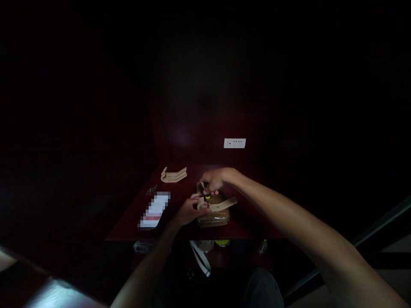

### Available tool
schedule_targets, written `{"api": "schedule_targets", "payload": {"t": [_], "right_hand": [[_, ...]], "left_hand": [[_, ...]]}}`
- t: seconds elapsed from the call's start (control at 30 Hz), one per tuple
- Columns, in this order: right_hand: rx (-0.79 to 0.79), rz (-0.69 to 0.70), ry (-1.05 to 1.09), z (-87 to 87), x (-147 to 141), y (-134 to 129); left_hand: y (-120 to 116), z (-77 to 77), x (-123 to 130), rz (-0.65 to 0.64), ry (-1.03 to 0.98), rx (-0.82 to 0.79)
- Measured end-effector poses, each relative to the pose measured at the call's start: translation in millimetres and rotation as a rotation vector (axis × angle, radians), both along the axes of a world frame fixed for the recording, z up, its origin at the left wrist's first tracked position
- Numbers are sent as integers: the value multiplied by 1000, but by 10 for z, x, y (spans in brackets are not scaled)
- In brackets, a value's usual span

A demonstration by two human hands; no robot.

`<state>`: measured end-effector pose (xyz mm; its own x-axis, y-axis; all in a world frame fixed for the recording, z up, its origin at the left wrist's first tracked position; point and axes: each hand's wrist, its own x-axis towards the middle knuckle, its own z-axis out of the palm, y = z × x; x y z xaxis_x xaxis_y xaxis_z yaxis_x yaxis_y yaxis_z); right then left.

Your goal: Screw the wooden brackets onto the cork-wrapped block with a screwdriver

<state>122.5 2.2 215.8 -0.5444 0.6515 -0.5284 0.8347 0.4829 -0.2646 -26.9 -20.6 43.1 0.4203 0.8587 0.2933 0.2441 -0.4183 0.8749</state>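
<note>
- Left hand point(190, 211): fingers closed on the curled end of a wooden hook point(224, 205), which lies on a brown packet point(213, 221) on the table point(253, 226).
- Right hand point(214, 179): wrapped round a screwdriver point(207, 197), pointing down at the hook.
- To the left: a blurred white item point(156, 210), then small metal pieces point(153, 188).
- Beyond: more hooks point(175, 176).
- Wall: a socket point(234, 143).

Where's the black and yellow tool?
In the head view, below centre, the tool is in the right hand, over the wooden piece the left hand holds.
</note>
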Motion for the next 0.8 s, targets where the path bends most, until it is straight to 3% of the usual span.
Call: {"api": "schedule_targets", "payload": {"t": [0.23,0.5,0.63,0.8], "right_hand": [[2,-46,62,-46,54,-7],[-151,-138,91,-134,132,225],[-206,-177,146,-156,156,183],[-153,-163,179,-135,178,44]], "left_hand": [[7,-28,-1,20,-6,14],[33,-95,-23,-6,-26,30],[13,-85,-18,-3,-35,52],[6,-84,-2,9,-37,58]]}}
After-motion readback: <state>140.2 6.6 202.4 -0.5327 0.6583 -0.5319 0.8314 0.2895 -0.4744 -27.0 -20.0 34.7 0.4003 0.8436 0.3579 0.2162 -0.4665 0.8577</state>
